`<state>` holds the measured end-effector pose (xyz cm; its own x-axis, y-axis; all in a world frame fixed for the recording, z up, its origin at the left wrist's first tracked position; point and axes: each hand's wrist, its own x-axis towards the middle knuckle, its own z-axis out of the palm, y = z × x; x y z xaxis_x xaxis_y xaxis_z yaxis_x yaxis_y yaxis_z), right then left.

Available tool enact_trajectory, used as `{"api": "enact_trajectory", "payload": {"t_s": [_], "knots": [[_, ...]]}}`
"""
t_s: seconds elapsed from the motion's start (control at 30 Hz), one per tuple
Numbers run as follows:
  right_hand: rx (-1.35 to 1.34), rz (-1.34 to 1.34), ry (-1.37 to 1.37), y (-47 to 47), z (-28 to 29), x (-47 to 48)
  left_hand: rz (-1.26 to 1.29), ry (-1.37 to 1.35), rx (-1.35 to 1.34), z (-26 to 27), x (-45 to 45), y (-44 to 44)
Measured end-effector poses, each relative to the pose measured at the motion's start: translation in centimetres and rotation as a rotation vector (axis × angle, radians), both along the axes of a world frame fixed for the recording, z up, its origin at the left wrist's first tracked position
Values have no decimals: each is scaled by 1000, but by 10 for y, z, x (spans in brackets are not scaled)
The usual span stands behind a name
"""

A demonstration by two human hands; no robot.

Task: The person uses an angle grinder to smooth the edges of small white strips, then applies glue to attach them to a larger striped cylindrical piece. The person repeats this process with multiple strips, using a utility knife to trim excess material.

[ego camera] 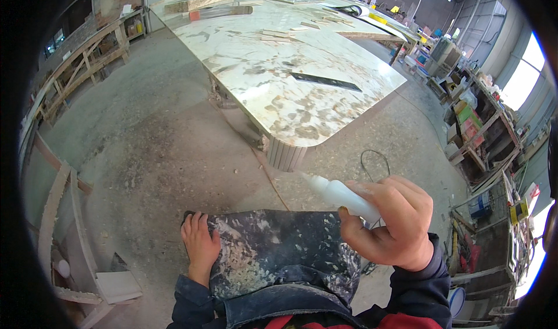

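Observation:
In my right hand [394,222] is a white plastic squeeze bottle [348,199] with a tapered nozzle, tilted so that the tip points up and to the left. The nozzle appears in front of the floor, just below the table's rounded corner; whether it touches anything I cannot tell. My left hand [201,244] rests on the dark, stained cloth [279,237] over my lap, its fingers spread and holding nothing. Ahead stands a marble-patterned slab tabletop [257,74] with a ribbed, curved edge [285,155] at its near corner. A flat black strip [326,82] lies on the slab.
Thin wooden strips [277,34] and a block of board [200,1] lie farther back on the slab. A cable [375,154] loops over the dusty floor [152,154]. Cluttered shelves [484,128] line the right, and wooden frames [83,72] stand on the left.

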<state>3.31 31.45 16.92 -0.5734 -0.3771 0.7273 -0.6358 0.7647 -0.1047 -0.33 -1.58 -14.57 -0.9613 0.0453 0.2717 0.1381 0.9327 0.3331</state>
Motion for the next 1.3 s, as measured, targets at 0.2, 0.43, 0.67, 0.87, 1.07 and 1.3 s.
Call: {"api": "enact_trajectory", "payload": {"t_s": [0.2,0.43,0.67,0.87,1.07,1.3], "knots": [[-106,-10,43,9,11,2,-3,-17,3,3,0,0],[-743,60,-296,47,55,-75,-70,-1,-31,-1,1,-6],[-463,-264,-425,69,61,-187,-102,35,360,77,-15,-24],[-354,-315,-548,75,69,-201,-313,477,278,275,-58,-2],[-363,-263,-532,78,66,-202,-571,333,128,387,-157,88],[-343,-205,-512,87,65,-191,-495,122,-1,396,-219,122]]}}
